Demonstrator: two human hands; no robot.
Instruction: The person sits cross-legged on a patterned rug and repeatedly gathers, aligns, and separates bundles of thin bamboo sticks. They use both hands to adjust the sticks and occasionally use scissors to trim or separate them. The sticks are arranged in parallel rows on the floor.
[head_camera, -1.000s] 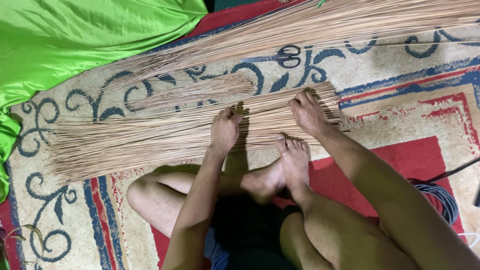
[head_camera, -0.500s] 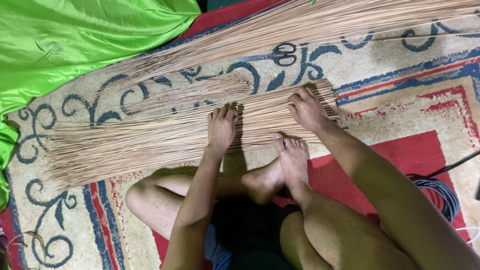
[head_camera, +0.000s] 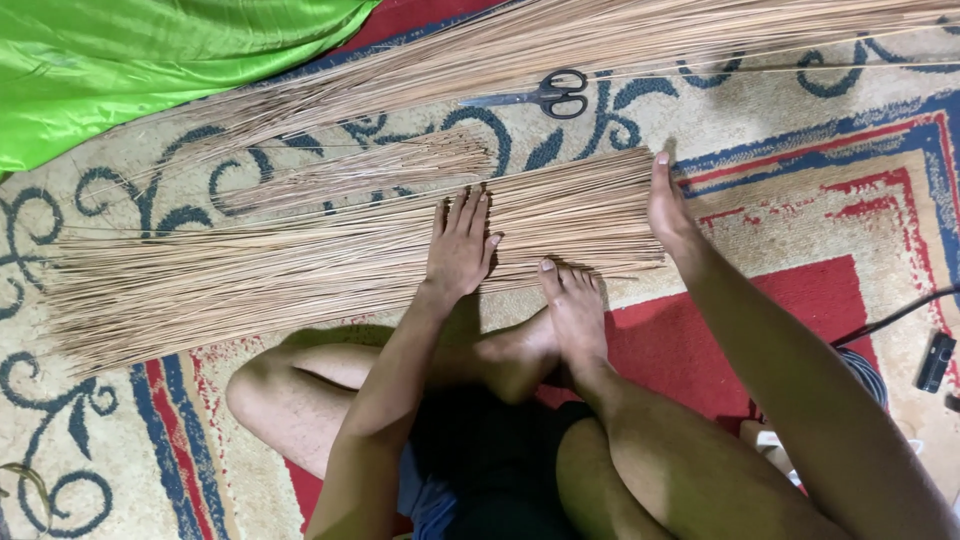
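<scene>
Left hand (head_camera: 458, 248) flat on stick bundle (head_camera: 300, 265), right hand (head_camera: 668, 208) at its cut end, scissors (head_camera: 545, 94) beyond

**A home floor used as a craft spot**

A patterned carpet (head_camera: 800, 150) in cream, blue and red covers the floor, with green satin cloth (head_camera: 150, 60) spread beside it; loose piles of thin dry sticks (head_camera: 250, 270) and black-handled scissors (head_camera: 545, 95) lie on it
</scene>
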